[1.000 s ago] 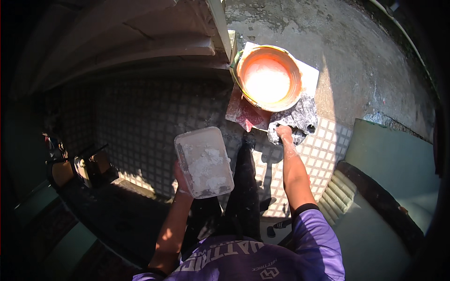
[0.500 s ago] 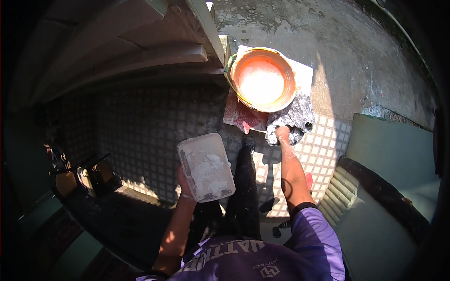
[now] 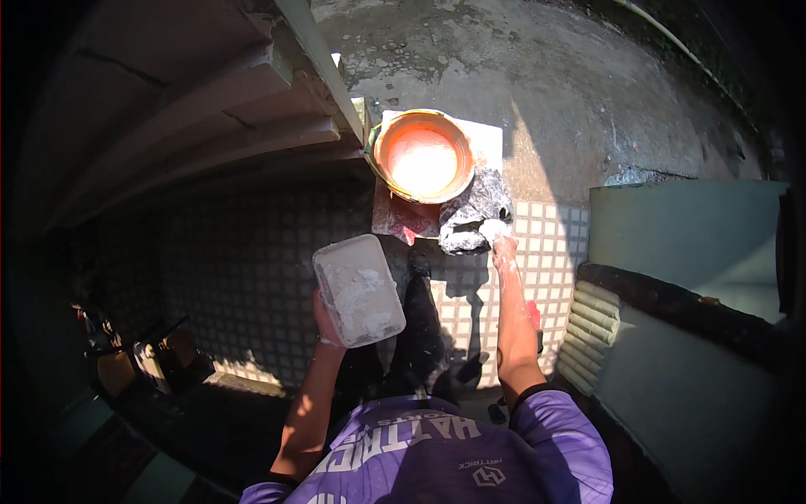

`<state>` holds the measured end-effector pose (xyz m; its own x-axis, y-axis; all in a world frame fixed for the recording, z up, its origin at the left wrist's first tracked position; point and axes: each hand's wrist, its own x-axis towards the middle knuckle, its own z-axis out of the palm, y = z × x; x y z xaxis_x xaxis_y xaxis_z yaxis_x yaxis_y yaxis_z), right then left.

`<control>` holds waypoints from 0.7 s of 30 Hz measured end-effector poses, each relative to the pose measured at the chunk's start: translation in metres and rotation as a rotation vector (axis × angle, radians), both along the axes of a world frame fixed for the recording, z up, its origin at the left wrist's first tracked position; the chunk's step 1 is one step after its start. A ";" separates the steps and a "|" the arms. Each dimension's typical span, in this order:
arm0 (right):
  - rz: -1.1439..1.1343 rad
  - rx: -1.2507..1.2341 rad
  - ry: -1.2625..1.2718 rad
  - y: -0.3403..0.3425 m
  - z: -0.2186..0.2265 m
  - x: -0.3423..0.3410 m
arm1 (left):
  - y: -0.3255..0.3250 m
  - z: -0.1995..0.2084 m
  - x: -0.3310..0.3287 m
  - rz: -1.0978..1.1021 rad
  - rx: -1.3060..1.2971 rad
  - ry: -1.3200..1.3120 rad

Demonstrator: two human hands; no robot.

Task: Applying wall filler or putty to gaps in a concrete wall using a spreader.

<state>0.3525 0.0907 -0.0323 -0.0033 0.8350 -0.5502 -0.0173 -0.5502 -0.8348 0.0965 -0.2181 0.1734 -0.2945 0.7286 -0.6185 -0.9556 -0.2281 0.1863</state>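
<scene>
Currently, our left hand point(image 3: 327, 322) holds a pale plastic tub point(image 3: 329, 291) by its left side, fingers mostly out of sight, w/ white powder point(image 3: 368, 292) spread unevenly across it. Ahead & to the right of that, our right hand point(image 3: 505, 245) is at the mouth of a crumpled dark bag point(image 3: 481, 193), its fingers coated white; we can't tell if they're closed round a clump or just dusted. Just past the right hand & a bit left, beyond the bag, an orange bucket point(image 3: 465, 168) w/ bright white stuff inside, prob. a wet mix but glare hides the texture, sits on a pale board point(image 3: 489, 144). Tiled floor point(image 3: 547, 252) lies to the right hand's right.

We'd judge the step in hand as getting powder from the bag by hand, approx. at the point of drawing it out. Next move, in our view, calls for a cupped right hand to avoid spills & a level tub in the left, as the two are well apart w/ open floor btwn.
</scene>
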 end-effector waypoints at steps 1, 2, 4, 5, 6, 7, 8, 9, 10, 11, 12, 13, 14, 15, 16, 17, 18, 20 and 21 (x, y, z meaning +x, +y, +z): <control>-0.007 0.014 0.003 0.000 0.010 0.006 | 0.000 -0.001 -0.001 -0.008 0.015 0.002; 0.044 0.050 0.086 0.001 0.027 0.010 | -0.003 0.000 -0.001 -0.016 0.030 0.004; 0.129 0.090 0.185 0.000 0.079 -0.001 | 0.001 0.013 0.000 -0.016 0.030 0.031; 0.148 0.096 0.201 -0.001 0.106 -0.013 | -0.001 0.021 -0.001 0.004 0.012 0.062; 0.183 0.101 0.243 -0.003 0.130 -0.011 | 0.005 0.028 -0.001 -0.001 0.030 0.068; 0.220 0.105 0.287 -0.006 0.147 -0.010 | 0.010 0.035 -0.002 -0.011 0.154 -0.020; 0.239 0.103 0.277 -0.008 0.156 -0.009 | 0.014 0.041 -0.002 -0.020 0.276 -0.107; 0.248 0.113 0.281 -0.016 0.180 -0.013 | 0.016 0.049 0.000 -0.014 0.287 -0.100; 0.334 0.107 0.320 -0.023 0.214 -0.027 | 0.018 0.055 -0.003 -0.045 0.275 -0.053; 0.421 0.097 0.357 -0.029 0.245 -0.037 | 0.020 0.059 -0.004 -0.074 0.260 -0.005; 0.458 0.098 0.387 -0.035 0.267 -0.042 | 0.022 0.059 -0.003 -0.087 0.226 -0.004; 0.473 0.107 0.398 -0.038 0.288 -0.052 | 0.030 0.063 -0.004 -0.074 0.235 0.010; 0.517 0.109 0.369 -0.044 0.309 -0.063 | 0.036 0.067 -0.003 -0.090 0.206 0.018; 0.552 0.109 0.335 -0.055 0.330 -0.072 | 0.038 0.072 -0.003 -0.111 0.173 0.020; 0.616 0.152 0.271 -0.062 0.352 -0.086 | 0.039 0.079 -0.004 -0.104 0.176 0.026; 0.626 0.161 0.274 -0.067 0.370 -0.101 | 0.043 0.088 -0.006 -0.108 0.196 0.011; 0.684 0.140 0.234 -0.074 0.387 -0.115 | 0.045 0.096 -0.007 -0.115 0.214 -0.008; 0.829 0.229 0.258 -0.085 0.406 -0.134 | 0.049 0.108 -0.011 -0.117 0.231 0.018; 0.780 0.292 0.235 -0.090 0.409 -0.146 | 0.050 0.112 -0.013 -0.127 0.236 0.036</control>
<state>0.2064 0.0003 0.3772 -0.7212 0.6546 -0.2267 0.0856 -0.2405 -0.9669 0.0839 -0.1676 0.2857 -0.2102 0.8840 -0.4176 -0.9731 -0.1480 0.1765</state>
